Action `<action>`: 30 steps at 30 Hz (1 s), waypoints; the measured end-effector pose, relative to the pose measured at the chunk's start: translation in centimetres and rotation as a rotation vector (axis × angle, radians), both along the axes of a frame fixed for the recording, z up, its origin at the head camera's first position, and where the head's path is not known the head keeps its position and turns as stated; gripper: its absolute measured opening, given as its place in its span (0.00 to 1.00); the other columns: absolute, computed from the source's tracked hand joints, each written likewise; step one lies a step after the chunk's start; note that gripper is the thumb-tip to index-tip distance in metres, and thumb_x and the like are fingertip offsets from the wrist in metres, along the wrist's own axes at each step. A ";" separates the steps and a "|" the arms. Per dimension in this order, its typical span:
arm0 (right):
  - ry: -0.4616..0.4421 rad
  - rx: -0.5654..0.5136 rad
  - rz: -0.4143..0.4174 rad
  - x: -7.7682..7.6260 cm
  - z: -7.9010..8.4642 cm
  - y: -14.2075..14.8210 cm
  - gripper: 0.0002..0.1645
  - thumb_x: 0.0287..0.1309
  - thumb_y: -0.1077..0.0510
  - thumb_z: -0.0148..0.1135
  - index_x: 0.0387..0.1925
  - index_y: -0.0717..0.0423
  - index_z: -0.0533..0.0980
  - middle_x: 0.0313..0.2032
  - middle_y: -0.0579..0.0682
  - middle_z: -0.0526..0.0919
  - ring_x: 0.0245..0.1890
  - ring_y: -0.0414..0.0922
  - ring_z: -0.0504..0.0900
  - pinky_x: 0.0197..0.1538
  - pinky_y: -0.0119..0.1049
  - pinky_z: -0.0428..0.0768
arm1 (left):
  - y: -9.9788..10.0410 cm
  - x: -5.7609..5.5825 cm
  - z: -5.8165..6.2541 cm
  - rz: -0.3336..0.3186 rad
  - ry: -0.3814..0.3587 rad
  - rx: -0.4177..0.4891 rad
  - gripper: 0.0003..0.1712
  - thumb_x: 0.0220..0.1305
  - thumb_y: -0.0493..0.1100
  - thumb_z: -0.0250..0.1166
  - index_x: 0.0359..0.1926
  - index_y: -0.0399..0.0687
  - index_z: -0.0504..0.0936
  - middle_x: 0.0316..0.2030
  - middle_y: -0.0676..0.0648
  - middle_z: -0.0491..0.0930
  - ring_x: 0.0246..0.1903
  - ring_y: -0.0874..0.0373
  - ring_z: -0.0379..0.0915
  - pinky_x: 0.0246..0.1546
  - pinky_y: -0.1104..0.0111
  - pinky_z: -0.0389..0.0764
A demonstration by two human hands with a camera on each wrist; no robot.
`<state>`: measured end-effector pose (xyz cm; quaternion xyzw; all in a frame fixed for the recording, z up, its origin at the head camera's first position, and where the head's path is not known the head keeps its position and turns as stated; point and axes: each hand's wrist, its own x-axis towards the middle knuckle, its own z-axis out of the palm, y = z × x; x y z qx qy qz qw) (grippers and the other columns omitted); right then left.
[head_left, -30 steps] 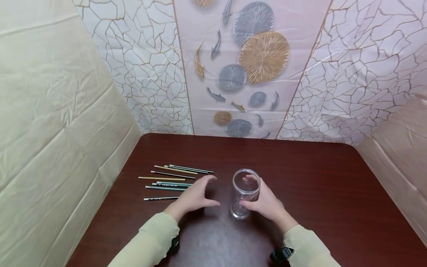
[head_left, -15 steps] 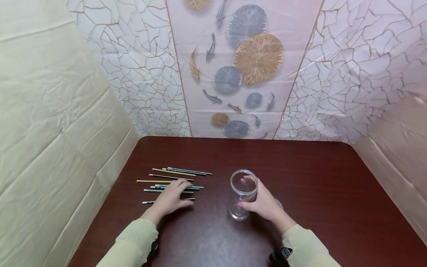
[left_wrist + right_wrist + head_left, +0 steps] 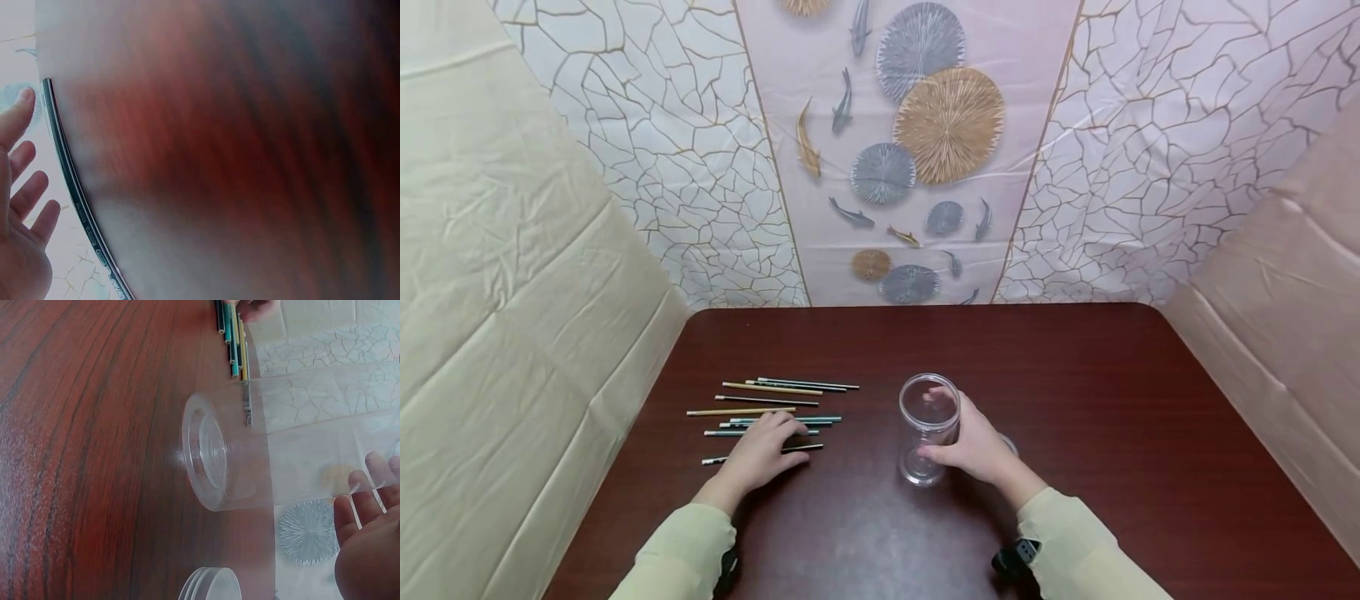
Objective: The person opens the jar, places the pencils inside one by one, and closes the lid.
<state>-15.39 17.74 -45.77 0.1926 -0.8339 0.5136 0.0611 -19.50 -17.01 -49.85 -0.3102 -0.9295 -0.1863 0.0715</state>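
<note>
A tall clear jar (image 3: 916, 442) stands upright on the table, its mouth facing up. My right hand (image 3: 981, 450) grips the jar from its right side, thumb in front and fingers curled behind. In the right wrist view the jar's base (image 3: 203, 453) shows on the tabletop. My left hand (image 3: 758, 452) hovers over or touches the near end of a group of pencils (image 3: 772, 410), above a black pencil (image 3: 808, 447). Its fingers are apart in the left wrist view, where one dark pencil (image 3: 72, 175) lies beside them, not gripped.
Several green, black and yellow pencils lie roughly parallel on the left of the dark red table (image 3: 1097, 417). Behind my right hand a round clear lid (image 3: 212, 586) lies on the table. Patterned cloth (image 3: 895, 167) hangs at the back.
My left hand has moved left from near the jar to the pencils. The right hand keeps its hold on the jar. The head view has shifted slightly.
</note>
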 end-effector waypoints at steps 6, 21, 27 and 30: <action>0.010 -0.008 0.003 0.1 0.0 0.1 0.45 0.32 0.61 0.79 0.55 0.57 0.66 0.52 0.51 0.76 0.53 0.45 0.74 0.57 0.32 0.67 | -0.2 -0.1 -0.2 0.001 -0.007 -0.012 0.15 0.49 0.50 0.73 0.38 0.56 0.80 0.39 0.54 0.75 0.41 0.54 0.69 0.44 0.56 0.71; 0.007 -0.010 0.010 0.1 0.0 0.2 0.45 0.32 0.60 0.79 0.55 0.58 0.66 0.53 0.59 0.76 0.53 0.46 0.74 0.57 0.35 0.67 | -0.6 0.1 -1.9 0.046 -0.054 0.073 0.13 0.50 0.47 0.72 0.38 0.57 0.82 0.39 0.56 0.75 0.42 0.54 0.69 0.45 0.50 0.68; 0.009 -0.014 0.011 0.0 0.2 0.1 0.45 0.32 0.60 0.79 0.55 0.58 0.66 0.52 0.57 0.76 0.52 0.47 0.74 0.56 0.34 0.67 | -0.6 0.3 -2.5 0.100 -0.109 0.131 0.12 0.52 0.47 0.72 0.39 0.59 0.83 0.39 0.57 0.75 0.44 0.54 0.68 0.45 0.50 0.65; 0.005 -0.012 0.009 0.1 0.3 0.0 0.45 0.31 0.60 0.79 0.55 0.58 0.66 0.52 0.53 0.76 0.52 0.48 0.74 0.56 0.35 0.68 | -0.6 0.3 -2.7 0.106 -0.100 0.144 0.11 0.52 0.47 0.72 0.39 0.60 0.84 0.38 0.59 0.75 0.43 0.54 0.68 0.45 0.52 0.65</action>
